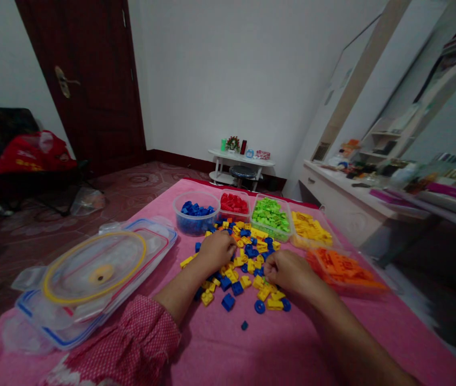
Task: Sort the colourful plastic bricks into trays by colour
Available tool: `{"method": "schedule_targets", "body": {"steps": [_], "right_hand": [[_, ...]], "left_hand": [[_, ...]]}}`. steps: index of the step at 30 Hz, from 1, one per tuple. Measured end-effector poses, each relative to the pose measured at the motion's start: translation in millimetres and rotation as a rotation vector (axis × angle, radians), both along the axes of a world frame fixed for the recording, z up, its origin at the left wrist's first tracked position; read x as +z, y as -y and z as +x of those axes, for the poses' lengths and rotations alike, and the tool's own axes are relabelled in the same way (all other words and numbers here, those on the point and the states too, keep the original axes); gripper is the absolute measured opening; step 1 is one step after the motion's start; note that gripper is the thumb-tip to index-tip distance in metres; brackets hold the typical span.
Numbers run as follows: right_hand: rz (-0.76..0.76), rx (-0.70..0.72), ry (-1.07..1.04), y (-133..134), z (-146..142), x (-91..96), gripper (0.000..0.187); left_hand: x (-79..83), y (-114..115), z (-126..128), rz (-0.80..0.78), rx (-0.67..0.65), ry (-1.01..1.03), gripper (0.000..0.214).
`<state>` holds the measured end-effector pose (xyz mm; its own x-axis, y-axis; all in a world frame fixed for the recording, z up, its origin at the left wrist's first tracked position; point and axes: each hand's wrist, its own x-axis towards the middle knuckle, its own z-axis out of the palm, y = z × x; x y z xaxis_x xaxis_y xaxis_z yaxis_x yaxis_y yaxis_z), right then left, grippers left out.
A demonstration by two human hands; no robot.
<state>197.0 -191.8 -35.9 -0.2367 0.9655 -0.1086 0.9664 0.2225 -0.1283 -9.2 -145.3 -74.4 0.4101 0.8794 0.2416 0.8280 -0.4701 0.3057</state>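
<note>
A loose pile of yellow and blue building blocks (233, 274) is spread over a pink cloth (228, 354). My left hand (216, 250) reaches into the left side of the pile, its fingers curled down among the blocks; anything between them is hidden. At the pile's right side, my right hand (286, 268) is closed with thumb and fingers drawn together, and what they hold does not show. Beyond the hands stand a round tub of blue blocks (196, 214), a box of red blocks (234, 205) and a box of green blocks (271, 217).
On the right are containers of yellow blocks (312, 229) and orange blocks (344, 268). Stacked clear lids (99, 279), one with a yellow ring, lie at left. A single dark block (244, 325) sits near me. A white dresser (340, 193) stands beyond the table's right side.
</note>
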Motion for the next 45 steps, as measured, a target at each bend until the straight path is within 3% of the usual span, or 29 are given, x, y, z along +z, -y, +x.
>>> {"method": "schedule_targets", "body": {"steps": [6,12,18,22,25,29,32,38,42,45], "right_hand": [[0.051,-0.037,0.180,13,-18,6.5,0.012],[0.025,0.001,0.147,10,-22,11.6,0.013],[0.171,0.010,0.153,-48,-2,52.8,0.013],[0.439,-0.115,0.018,-88,5,68.5,0.026],[0.490,0.022,-0.122,-94,-11,54.8,0.022],[0.441,0.371,-0.183,-85,-51,18.0,0.021],[0.409,0.504,-0.172,-85,-77,-4.5,0.028],[0.365,0.500,-0.091,-93,-100,-20.0,0.024],[0.358,0.450,-0.048,-88,-96,-11.7,0.027],[0.379,0.350,0.014,-85,-89,-1.5,0.043]], "left_hand": [[-1.0,-2,0,-0.015,-0.015,-0.008,0.024],[-3.1,-3,0,0.024,-0.028,-0.005,0.025],[-2.1,-2,-1,0.002,-0.029,0.022,0.023],[-3.2,-3,0,0.005,-0.018,0.067,0.022],[-1.1,-3,1,0.018,0.061,0.261,0.033],[12.5,-3,-3,0.088,0.114,0.744,0.046],[26.7,-4,-11,0.144,0.112,1.047,0.045],[32.8,-13,-29,0.232,0.247,1.229,0.041],[27.1,-16,-32,0.242,0.295,1.253,0.042],[26.4,-16,-30,0.246,0.300,1.248,0.042]]}}
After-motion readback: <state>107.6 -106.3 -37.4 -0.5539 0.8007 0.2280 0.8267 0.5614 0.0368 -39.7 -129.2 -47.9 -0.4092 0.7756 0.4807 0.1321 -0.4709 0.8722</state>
